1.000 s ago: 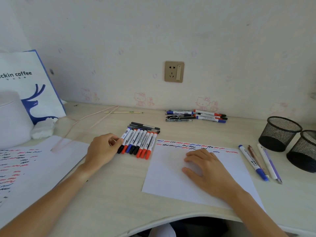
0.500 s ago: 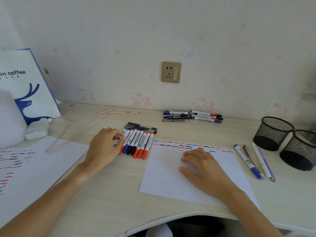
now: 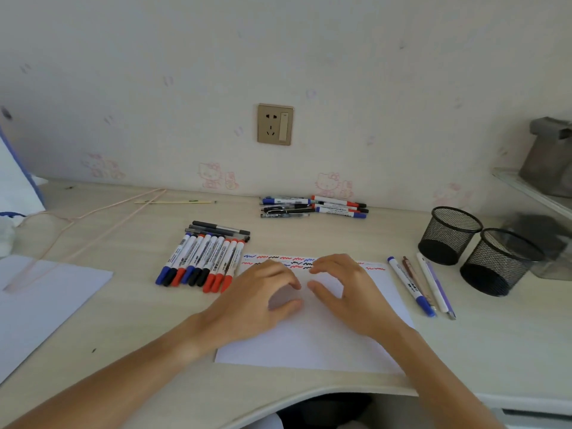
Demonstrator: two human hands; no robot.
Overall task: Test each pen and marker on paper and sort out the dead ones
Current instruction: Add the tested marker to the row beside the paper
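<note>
Markers (image 3: 201, 262) lay in a tidy row at centre left of the frame, caps toward us, just left of the test paper (image 3: 312, 345), whose top edge already carried red, blue and black squiggles. We had both hands over that sheet in the middle of the frame. Our left hand (image 3: 260, 301) and our right hand (image 3: 346, 292) faced each other with fingers loosely curved, and we could see no pen in either; both looked released, holding nothing. We judged this a pause between tests, with no pen in hand. More pens (image 3: 314, 207) sat in a cluster at upper centre by the wall, and four more pens (image 3: 421, 286) lay at right beside two mesh cups (image 3: 448, 235). Which group was untested or dead we could not tell. The next move, as we judged it, called for picking one pen, uncapping it and scribbling below the existing marks.
</note>
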